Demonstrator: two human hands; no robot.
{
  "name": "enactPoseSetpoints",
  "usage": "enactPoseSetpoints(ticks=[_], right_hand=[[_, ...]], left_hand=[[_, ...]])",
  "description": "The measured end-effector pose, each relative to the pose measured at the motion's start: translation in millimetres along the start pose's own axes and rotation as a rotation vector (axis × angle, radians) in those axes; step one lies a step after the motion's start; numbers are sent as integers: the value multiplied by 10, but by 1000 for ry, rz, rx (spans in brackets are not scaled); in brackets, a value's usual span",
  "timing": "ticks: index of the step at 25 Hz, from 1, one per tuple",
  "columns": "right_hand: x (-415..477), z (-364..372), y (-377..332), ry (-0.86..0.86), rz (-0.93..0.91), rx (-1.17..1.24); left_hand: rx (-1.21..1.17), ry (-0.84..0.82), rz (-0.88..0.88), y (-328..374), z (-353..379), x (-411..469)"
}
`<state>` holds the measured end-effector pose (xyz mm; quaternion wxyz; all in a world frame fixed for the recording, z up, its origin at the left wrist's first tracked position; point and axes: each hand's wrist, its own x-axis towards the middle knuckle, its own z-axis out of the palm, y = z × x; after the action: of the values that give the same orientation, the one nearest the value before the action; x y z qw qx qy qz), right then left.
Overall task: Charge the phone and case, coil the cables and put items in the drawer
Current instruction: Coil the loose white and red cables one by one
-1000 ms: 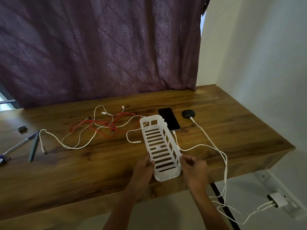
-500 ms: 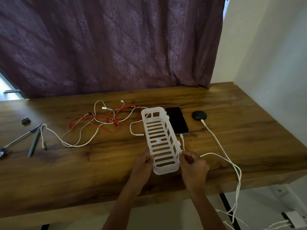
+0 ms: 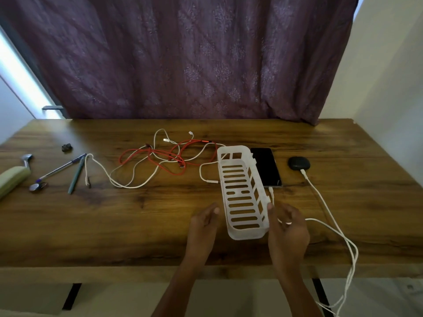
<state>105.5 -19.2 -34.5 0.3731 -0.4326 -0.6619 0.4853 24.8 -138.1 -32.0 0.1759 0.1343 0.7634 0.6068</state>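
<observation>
The left grip (image 3: pixel 203 224) hangs slack and empty at the basket's (image 3: pixel 240 193) eight o'clock, I cannot tell the right grip's (image 3: pixel 288 229) hold, and sliding the basket may snag the cable (image 3: pixel 271 192) feeding the phone (image 3: pixel 265 165) at two o'clock.

A dark purple cloth curtain (image 3: pixel 194 60) with a flower pattern hangs behind the brown wooden table (image 3: pixel 114 213). A plain white wall (image 3: pixel 393 76) stands on the right side of the table.
</observation>
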Motion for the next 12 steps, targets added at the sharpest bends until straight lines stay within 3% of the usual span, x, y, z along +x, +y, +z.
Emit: enactPoseSetpoints(ticks=[6,12], right_hand=[[-202,704,-431,-10,-451,-141],[-684,2094,-590,-363,-611,-317]], left_hand=[[-36,164,-7,-242,-729,372],[100,133,28,-512,-1739,772]])
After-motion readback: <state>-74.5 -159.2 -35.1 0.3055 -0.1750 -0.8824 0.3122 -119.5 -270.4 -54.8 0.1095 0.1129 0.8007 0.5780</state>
